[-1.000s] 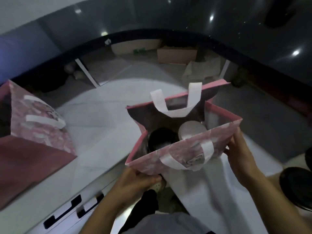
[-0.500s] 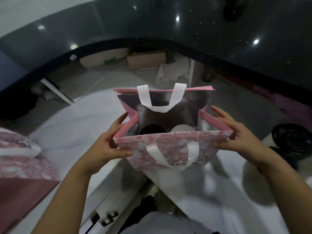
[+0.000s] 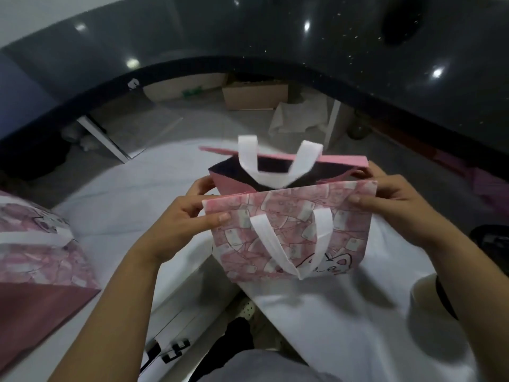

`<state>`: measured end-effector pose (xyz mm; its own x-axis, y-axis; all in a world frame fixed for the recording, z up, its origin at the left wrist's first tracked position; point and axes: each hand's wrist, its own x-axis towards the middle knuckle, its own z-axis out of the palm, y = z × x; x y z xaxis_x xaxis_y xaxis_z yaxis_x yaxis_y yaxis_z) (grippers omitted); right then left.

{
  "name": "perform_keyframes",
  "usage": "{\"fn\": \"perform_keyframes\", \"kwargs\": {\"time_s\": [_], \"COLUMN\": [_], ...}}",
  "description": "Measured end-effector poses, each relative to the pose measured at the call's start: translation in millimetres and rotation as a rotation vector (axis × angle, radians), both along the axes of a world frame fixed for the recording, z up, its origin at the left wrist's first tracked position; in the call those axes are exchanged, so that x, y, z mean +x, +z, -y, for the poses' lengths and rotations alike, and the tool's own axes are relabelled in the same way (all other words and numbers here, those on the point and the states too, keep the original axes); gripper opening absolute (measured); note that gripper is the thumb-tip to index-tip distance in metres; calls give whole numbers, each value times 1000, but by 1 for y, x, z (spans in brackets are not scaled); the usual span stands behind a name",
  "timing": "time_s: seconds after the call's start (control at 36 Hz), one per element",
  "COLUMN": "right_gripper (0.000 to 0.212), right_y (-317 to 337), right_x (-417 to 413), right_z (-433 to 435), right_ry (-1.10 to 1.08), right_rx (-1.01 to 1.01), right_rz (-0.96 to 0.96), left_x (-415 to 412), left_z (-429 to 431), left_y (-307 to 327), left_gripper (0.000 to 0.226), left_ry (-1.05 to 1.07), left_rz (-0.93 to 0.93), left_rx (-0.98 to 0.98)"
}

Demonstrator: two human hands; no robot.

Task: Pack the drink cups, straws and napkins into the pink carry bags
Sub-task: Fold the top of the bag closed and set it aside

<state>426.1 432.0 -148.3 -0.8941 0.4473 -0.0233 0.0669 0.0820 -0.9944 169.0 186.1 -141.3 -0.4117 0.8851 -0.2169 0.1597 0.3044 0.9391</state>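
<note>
A pink patterned carry bag (image 3: 292, 230) with white handles stands on the white counter (image 3: 344, 312) in front of me. My left hand (image 3: 181, 219) pinches the bag's near top edge at its left corner. At the right corner my right hand (image 3: 385, 199) grips the same edge. The bag's mouth is squeezed narrow, and the cups inside are hidden. A second pink carry bag (image 3: 41, 244) stands at the left edge of the view.
The counter's corner ends just below the held bag, with white drawers (image 3: 170, 346) beneath. Cardboard boxes (image 3: 254, 96) sit on the floor beyond. A dark curved counter (image 3: 303, 45) spans the back. A dark round object (image 3: 490, 238) sits at far right.
Both hands moved up from the bag's sides to its top corners and drew the near edge toward the far one. The mouth narrowed, hiding the two cups seen earlier.
</note>
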Motion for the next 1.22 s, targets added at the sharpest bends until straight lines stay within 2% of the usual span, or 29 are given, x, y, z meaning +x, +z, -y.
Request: {"fn": "perform_keyframes", "kwargs": {"time_s": [0.03, 0.14, 0.22, 0.42, 0.58, 0.67, 0.78, 0.89, 1.0, 1.08, 1.22], "right_gripper": [12, 22, 20, 18, 17, 25, 39, 50, 41, 34, 54], "right_y": [0, -3, -4, -1, 3, 3, 3, 8, 13, 13, 9], "right_x": [-2, -11, -16, -25, -26, -24, -19, -14, -9, -5, 3], "right_z": [2, 6, 10, 17, 18, 16, 13, 9, 4, 0, -4], "right_ry": [-15, -130, -229, -493, -539, -547, -513, -415, -293, -274, -258], "right_rx": [-10, -50, -64, -26, -50, -94, -101, 1, 56, 66, 61], "right_rz": [-20, -51, -50, -57, -73, -57, -4, 52, 91, 93, 69], "left_x": [1, 7, 9, 16, 18, 19, 18, 14, 5, 1, -3], "left_z": [0, -3, -9, -27, -36, -37, -36, -35, -32, -31, -28], "left_y": [0, -2, -5, -8, -7, -4, -3, 1, 8, 13, 17], "left_gripper": [17, 21, 24, 17, 14, 27, 42, 55, 37, 22, 30], "left_ry": [22, 148, 240, 451, 505, 514, 476, 342, 115, 31, -45], "left_rz": [7, 28, -7, -8, 11, 89, 135, 121, 22, -24, -61], "left_rx": [18, 118, 152, 234, 230, 244, 225, 164, 110, 75, 51]}}
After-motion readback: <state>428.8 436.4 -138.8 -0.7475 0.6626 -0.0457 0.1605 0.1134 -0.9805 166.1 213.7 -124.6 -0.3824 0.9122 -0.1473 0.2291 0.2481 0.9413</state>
